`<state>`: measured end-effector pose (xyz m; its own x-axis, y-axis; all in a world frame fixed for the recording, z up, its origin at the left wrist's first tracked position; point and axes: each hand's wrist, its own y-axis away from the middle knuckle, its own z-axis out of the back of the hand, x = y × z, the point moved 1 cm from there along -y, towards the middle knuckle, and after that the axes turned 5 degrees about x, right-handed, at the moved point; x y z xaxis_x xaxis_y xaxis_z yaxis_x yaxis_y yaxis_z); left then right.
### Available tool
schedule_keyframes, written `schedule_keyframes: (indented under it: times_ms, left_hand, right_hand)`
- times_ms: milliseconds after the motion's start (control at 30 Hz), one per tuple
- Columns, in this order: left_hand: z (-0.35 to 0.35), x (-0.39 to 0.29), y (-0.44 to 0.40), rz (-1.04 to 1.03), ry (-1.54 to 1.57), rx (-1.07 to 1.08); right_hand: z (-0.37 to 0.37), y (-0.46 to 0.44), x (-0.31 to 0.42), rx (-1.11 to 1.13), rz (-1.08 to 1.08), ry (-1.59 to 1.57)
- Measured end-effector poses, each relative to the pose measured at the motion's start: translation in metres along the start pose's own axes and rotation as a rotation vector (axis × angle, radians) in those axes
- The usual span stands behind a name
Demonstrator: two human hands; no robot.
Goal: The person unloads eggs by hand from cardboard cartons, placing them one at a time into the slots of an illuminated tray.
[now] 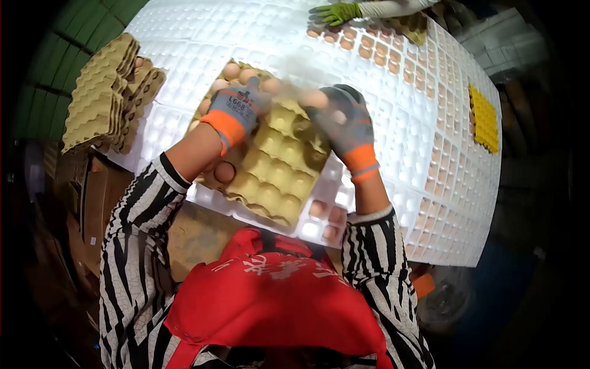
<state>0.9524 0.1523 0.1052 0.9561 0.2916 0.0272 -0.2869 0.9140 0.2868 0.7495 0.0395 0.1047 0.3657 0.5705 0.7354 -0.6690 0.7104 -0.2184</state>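
Observation:
My left hand (pixel 241 108), in a grey glove with an orange cuff, is curled over the left side of a pulp egg tray (pixel 276 157); what its fingers hold is hidden. Brown eggs (pixel 231 71) lie along the tray's far and left edges, and another egg (pixel 225 172) sits nearer me. Its middle and right cups hold none. Over the tray's right edge, my right hand (pixel 347 120) is closed around eggs, one egg (pixel 313 98) showing at its fingertips. Some blur covers the space between the hands.
White moulded trays (pixel 203 31) cover the large table, with eggs (pixel 375 52) in the far and right cells. Stacked pulp trays (pixel 101 92) stand at left. A yellow tray (pixel 483 119) lies far right. Another person's green-gloved hand (pixel 335 13) reaches in from the top.

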Motion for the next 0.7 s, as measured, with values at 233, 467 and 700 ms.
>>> schedule_keyframes:
  times_ms: [233,467,700]
  left_hand:
    - [-0.02,-0.003,-0.006,-0.089,-0.229,-0.295]
    - [0.041,-0.04,0.036,-0.059,0.146,-0.407]
    - [-0.048,-0.275,0.066,-0.306,0.357,-0.03]
  right_hand:
    - [0.119,0.154,-0.105,-0.218,-0.603,-0.512]
    - [0.163,0.293,-0.19,-0.231,-0.644,-0.324]
    - [0.131,0.27,-0.154,-0.005,-0.407,0.207]
